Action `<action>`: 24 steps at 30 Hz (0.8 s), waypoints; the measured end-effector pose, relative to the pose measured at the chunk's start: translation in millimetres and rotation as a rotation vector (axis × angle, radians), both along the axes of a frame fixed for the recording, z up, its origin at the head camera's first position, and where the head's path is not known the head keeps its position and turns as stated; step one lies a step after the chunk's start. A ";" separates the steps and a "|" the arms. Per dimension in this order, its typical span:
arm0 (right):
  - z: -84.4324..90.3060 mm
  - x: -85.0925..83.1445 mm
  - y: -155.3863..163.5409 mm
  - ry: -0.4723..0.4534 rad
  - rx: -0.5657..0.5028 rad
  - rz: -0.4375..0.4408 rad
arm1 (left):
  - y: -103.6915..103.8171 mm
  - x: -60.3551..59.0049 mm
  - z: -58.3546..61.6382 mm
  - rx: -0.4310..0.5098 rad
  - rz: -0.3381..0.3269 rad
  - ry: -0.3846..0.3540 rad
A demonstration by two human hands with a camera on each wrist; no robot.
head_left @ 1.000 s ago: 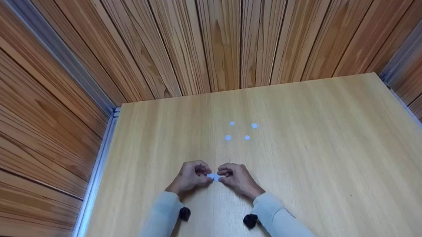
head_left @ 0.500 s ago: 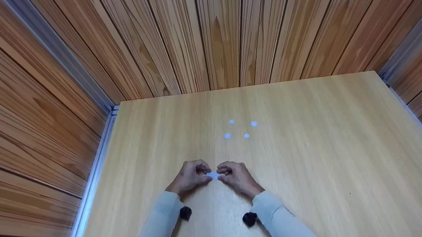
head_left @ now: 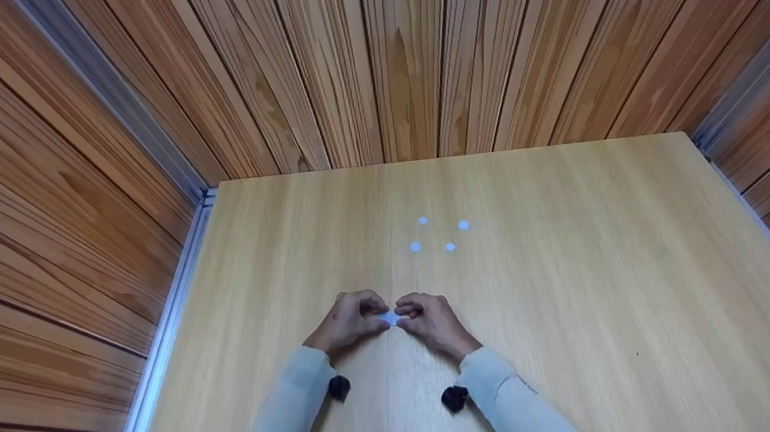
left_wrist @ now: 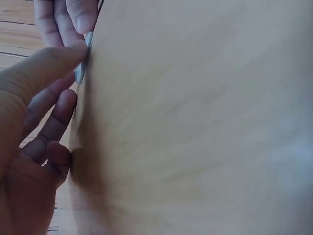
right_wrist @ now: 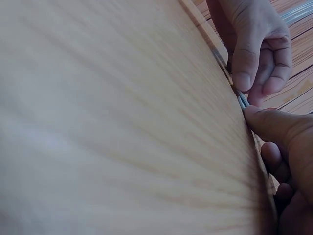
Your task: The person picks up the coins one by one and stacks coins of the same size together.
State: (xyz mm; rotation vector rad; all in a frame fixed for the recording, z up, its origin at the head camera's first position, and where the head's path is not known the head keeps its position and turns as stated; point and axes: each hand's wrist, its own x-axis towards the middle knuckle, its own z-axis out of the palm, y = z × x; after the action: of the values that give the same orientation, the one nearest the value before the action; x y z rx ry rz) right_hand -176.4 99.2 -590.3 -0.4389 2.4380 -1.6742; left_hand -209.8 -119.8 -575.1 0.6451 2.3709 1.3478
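Between both hands is a small, thin, pale bluish-white flat piece [head_left: 390, 318], low over the table in the head view. My left hand [head_left: 351, 318] pinches its left side between thumb and fingers. From the other side, my right hand [head_left: 433, 322] pinches the right edge. Both wrist views show the flat piece [left_wrist: 79, 73] nearly edge-on, partly covered by the fingertips; in the right wrist view the flat piece [right_wrist: 243, 100] looks like two thin layers together. Beyond the hands lie several small pale round discs [head_left: 415, 246], spaced apart.
The wooden table [head_left: 584, 256] spreads around the hands. Wood-plank walls [head_left: 401, 66] rise behind it and at both sides, with a metal rail [head_left: 164, 346] along the left edge. A black item [head_left: 455, 399] sits at the right wrist, another [head_left: 339, 388] at the left.
The pale pieces, which stuck out unevenly a second ago, now overlap more closely between the fingertips. Both hands keep their pinch and have barely moved; the discs lie as before.
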 end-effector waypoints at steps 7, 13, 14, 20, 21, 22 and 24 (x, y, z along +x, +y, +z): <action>-0.6 -0.6 0.2 -0.006 0.013 -0.003 | -7.9 -1.8 4.0 -0.038 0.013 0.003; -0.7 -0.6 0.1 -0.005 0.004 -0.005 | -6.8 -2.0 4.2 -0.050 0.012 -0.018; -0.8 -0.6 0.0 -0.008 0.002 -0.005 | -6.2 -2.1 4.2 -0.052 0.012 -0.023; -1.5 -0.5 -0.1 -0.012 0.001 -0.008 | -2.9 -1.3 3.9 -0.069 0.013 -0.025; -1.6 -0.4 -0.2 -0.011 0.001 -0.007 | -2.7 -1.0 3.9 -0.069 0.015 -0.024; -1.5 -0.3 -0.3 -0.009 0.000 -0.005 | -2.5 -0.6 3.4 -0.066 0.014 -0.017; -1.5 -0.2 -0.2 -0.006 -0.010 -0.002 | -2.5 0.0 3.0 -0.058 0.016 -0.007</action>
State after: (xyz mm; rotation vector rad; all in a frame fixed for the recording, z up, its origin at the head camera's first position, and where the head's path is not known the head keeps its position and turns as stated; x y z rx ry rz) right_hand -176.6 99.0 -591.8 -0.4318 2.4282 -1.6862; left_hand -209.8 -122.3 -572.2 0.6055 2.4051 1.2801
